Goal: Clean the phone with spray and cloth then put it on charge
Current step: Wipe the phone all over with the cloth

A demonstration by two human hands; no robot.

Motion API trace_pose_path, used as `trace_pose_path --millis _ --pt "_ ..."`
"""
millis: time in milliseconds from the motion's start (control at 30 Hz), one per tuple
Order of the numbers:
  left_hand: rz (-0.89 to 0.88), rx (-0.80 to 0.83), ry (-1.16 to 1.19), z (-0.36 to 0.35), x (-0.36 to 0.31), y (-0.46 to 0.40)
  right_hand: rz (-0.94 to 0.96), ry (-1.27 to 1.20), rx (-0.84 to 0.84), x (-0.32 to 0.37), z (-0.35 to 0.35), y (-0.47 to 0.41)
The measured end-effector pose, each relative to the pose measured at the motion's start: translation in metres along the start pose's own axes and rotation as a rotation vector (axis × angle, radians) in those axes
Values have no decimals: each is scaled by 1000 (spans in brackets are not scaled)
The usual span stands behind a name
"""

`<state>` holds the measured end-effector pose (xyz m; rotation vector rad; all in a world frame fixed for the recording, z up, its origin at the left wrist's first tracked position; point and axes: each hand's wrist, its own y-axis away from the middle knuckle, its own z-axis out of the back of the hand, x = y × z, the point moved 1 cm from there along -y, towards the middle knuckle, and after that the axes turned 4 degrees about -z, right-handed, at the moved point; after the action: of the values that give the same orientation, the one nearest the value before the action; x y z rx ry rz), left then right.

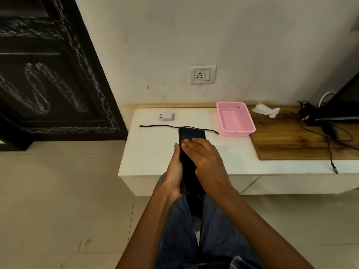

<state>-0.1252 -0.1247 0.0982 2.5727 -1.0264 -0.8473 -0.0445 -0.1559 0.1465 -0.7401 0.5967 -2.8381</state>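
The phone is held above the white shelf's front edge, long axis pointing away toward the wall. The left hand curls around its left edge; the right hand lies flat, fingers extended on the screen.

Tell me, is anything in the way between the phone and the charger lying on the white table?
Nothing visible blocks it. The phone is held by the left hand, with the right hand on its screen. Only the black cable lies between it and the charger; the pink basket stands off to the right.
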Motion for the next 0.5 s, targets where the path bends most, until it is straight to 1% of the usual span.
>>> trace_pose_path --millis 100,200,367,433,500 --pt "2 -4 4 -1 -5 4 21 -78 17 0 -1 6" --pt "37 3 -9 8 -5 0 68 -62 50 0 -4 21" --pt "24 -41 -132 3 -4 0 27 23 -42 -10 -4 -2" --pt "27 -29 -127 2 -6 0 34 32 -57 -11 -5 -5" --pt "35 8 -74 6 -10 -2 72 31 -64 -10 -9 5"
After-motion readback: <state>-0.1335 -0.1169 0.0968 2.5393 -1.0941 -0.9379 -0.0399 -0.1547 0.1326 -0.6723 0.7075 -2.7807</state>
